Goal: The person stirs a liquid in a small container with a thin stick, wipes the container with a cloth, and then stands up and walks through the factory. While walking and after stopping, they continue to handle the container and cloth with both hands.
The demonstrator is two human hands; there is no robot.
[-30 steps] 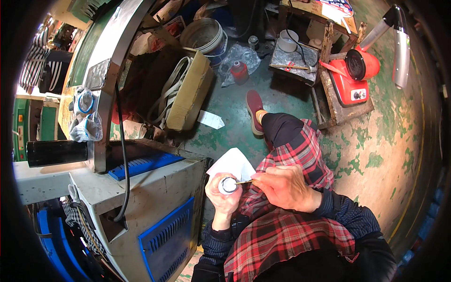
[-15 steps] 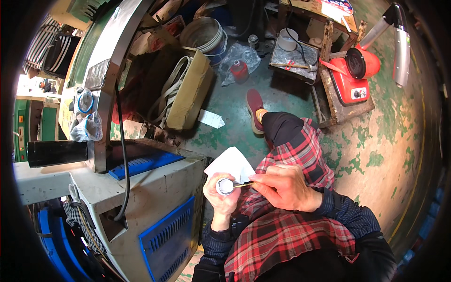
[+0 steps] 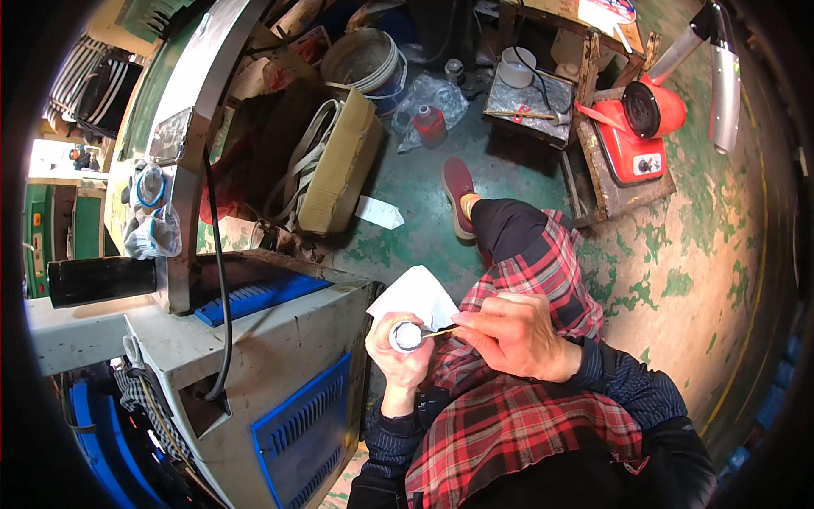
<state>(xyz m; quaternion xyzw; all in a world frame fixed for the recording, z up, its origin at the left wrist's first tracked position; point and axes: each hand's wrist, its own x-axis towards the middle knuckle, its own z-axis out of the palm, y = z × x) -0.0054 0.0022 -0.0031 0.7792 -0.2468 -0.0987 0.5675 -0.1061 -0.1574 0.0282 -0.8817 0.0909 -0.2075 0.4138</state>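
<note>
1. A grey-white metal machine cabinet (image 3: 203, 348) with blue louvred panels stands at the person's left.
2. A red-and-black plaid cloth (image 3: 509, 428) covers the person's lap.
3. A tan rectangular box (image 3: 348, 174), pale straps along its side, sits on the green-painted floor (image 3: 398, 246).
4. A red boxy appliance (image 3: 623, 153) with a round black mouth stands on a worn wooden stand (image 3: 646, 199) at the right.
5. The bare right hand (image 3: 517, 335) is pinched narrow on a thin yellowish stick (image 3: 438, 332).
6. The bare left hand (image 3: 397, 360) wraps around a small white-topped cylinder (image 3: 407, 337).
7. A white pointed sheet (image 3: 415, 295) spreads just beyond the left hand; whether it is gripped cannot be told.
8. The cylinder's round end faces up.
9. The stick bridges the gap between right fingertips and cylinder rim; actual contact with the rim is unclear.
</note>
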